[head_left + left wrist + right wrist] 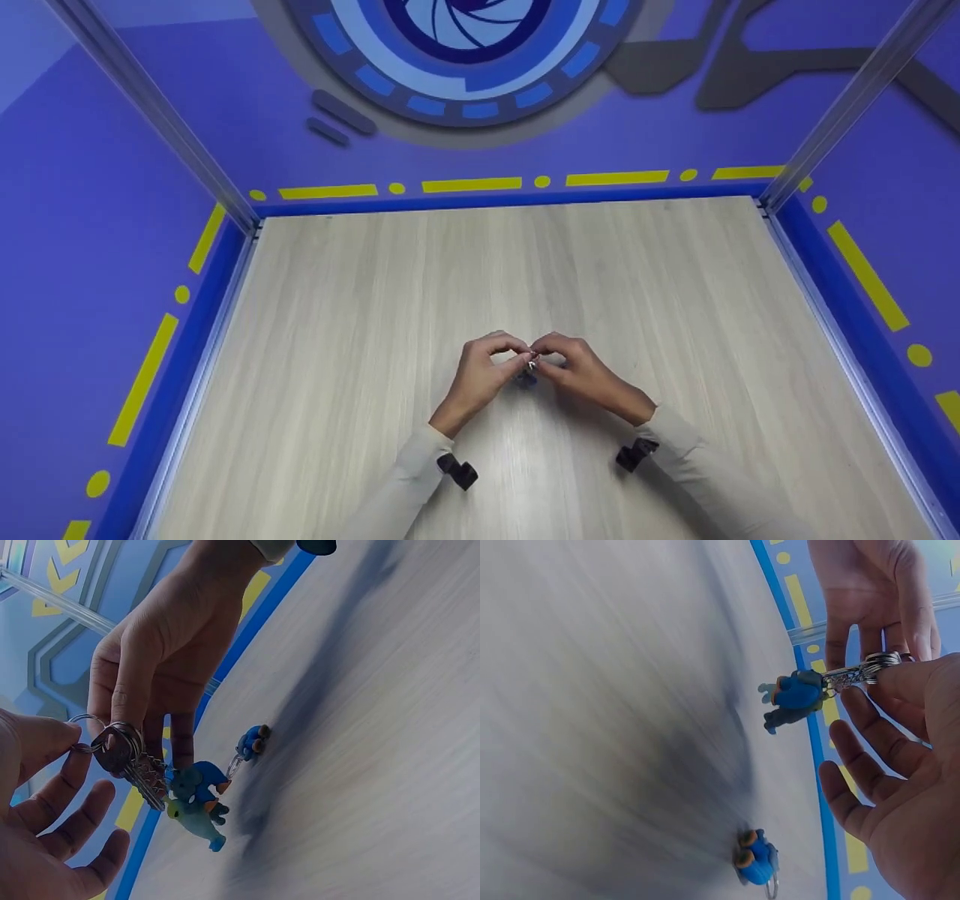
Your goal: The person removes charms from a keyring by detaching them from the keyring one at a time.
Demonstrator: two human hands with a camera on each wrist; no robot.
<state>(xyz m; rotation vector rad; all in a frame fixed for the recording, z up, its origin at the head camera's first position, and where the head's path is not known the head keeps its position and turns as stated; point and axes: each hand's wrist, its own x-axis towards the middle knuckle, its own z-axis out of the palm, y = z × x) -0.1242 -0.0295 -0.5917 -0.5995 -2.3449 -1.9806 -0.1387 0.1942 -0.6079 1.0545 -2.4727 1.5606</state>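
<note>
In the head view my left hand [478, 375] and right hand [589, 375] meet over the table, fingertips close together. In the left wrist view, my left thumb and finger pinch a thin metal split ring [86, 720] beside a key's head. My right hand [161, 645] pinches the bunch of rings [127, 739] from above. A key [144, 784] points down from it. Below dangle small figure charms, a blue elephant-like one [196, 784] and a pale green one [196, 821]. The right fingertips are partly hidden behind the rings.
Another blue figure keychain [756, 861] with its own metal ring lies on the wooden table [360, 300]. Blue panels [97, 247] with yellow markings and metal posts [150, 105] enclose the table at the back and sides.
</note>
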